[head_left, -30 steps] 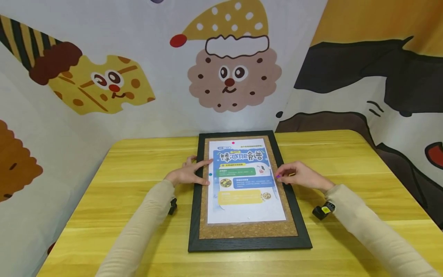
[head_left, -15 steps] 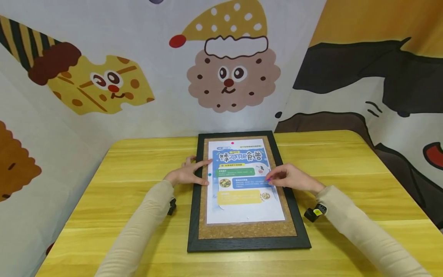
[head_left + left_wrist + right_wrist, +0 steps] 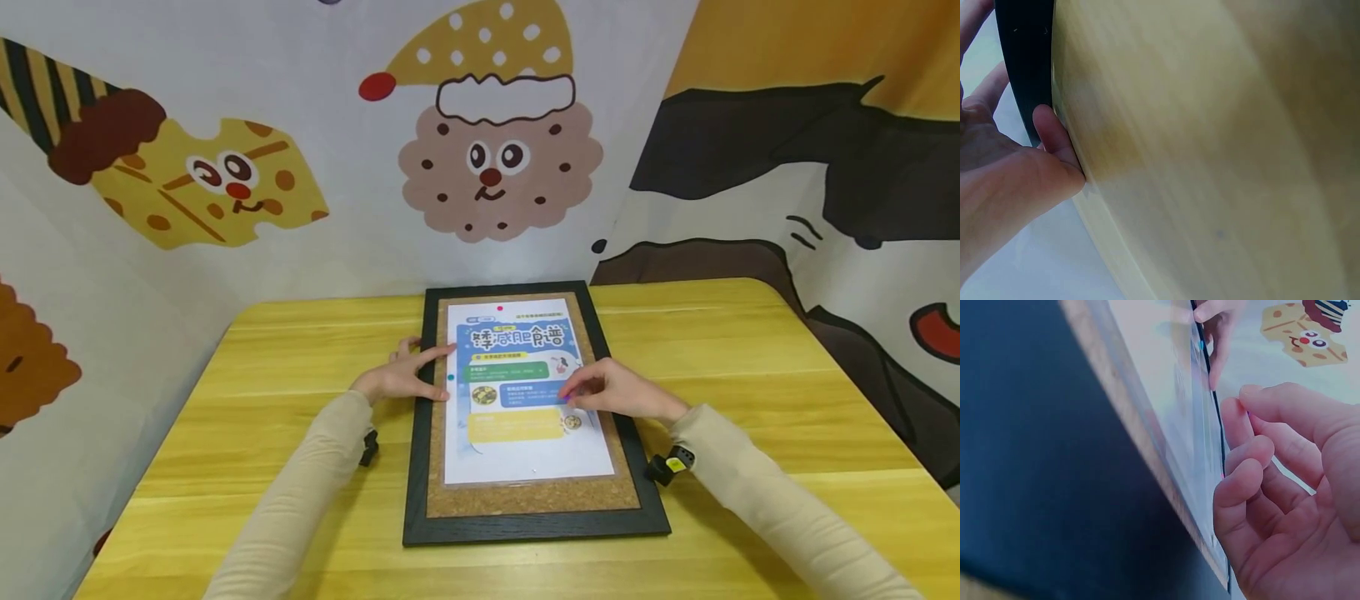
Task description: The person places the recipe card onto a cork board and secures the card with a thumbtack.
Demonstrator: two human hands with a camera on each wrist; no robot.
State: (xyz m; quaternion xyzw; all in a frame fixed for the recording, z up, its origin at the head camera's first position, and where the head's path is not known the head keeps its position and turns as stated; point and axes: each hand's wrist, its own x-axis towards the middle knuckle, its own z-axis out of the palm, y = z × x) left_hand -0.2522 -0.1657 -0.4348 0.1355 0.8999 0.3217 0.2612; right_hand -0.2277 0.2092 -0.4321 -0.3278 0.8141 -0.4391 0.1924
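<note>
A printed poster (image 3: 510,458) under a clear sheet lies on a corkboard (image 3: 525,500) with a black frame (image 3: 540,527). My left hand (image 3: 393,377) rests spread over the frame's left side, with thumb and a finger reaching the poster's edge. Between thumb and fingertips my right hand (image 3: 618,390) pinches a small purple pin, mostly hidden, over the poster's right half. A pink pin (image 3: 500,308) is at the poster's top and a teal pin (image 3: 451,377) at its left edge. In the right wrist view, the right hand (image 3: 1297,469) has its other fingers curled.
The board lies on a yellow wood-grain table (image 3: 300,467), its far end near a cartoon-printed backdrop (image 3: 360,250). Dark wrist devices are on both forearms, the right one (image 3: 667,465) just beside the frame's right side.
My right hand has moved left with the purple pin, from the poster's right edge to over its printed text. The left hand has stayed in place on the frame.
</note>
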